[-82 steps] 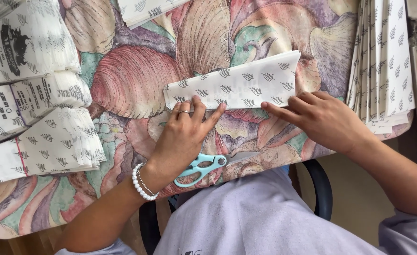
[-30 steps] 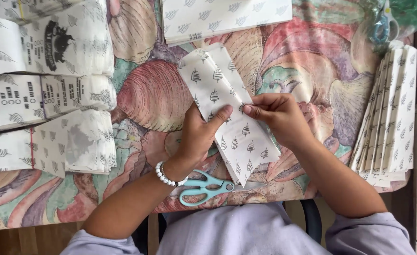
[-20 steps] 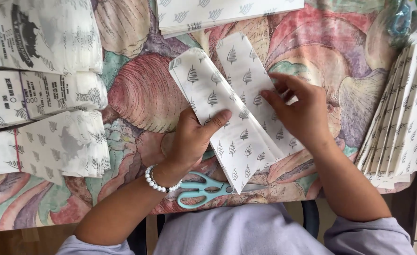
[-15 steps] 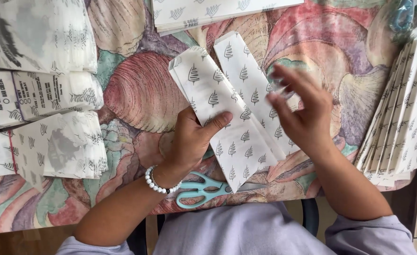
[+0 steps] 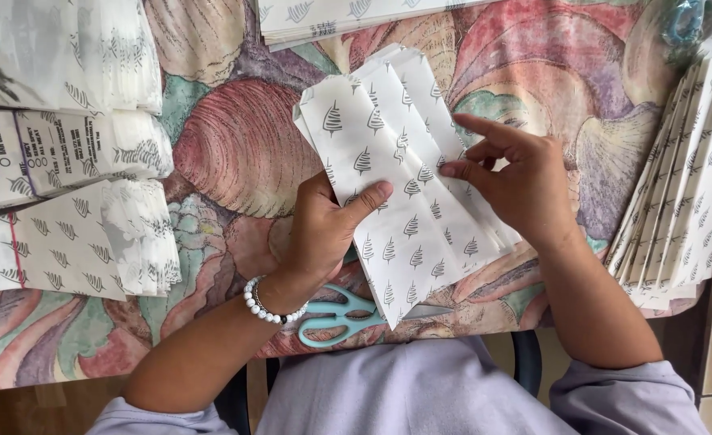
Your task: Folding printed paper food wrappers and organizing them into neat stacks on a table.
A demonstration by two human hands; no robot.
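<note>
Nearest me, my left hand [image 5: 324, 234] is pinning the light, limp, easily creased paper bag [image 5: 408, 193] to the table [image 5: 235, 153] by thumb, while farther out my right hand [image 5: 525, 181], fingers loose and grasping nothing, is touching its folded edge, the best hold.
</note>
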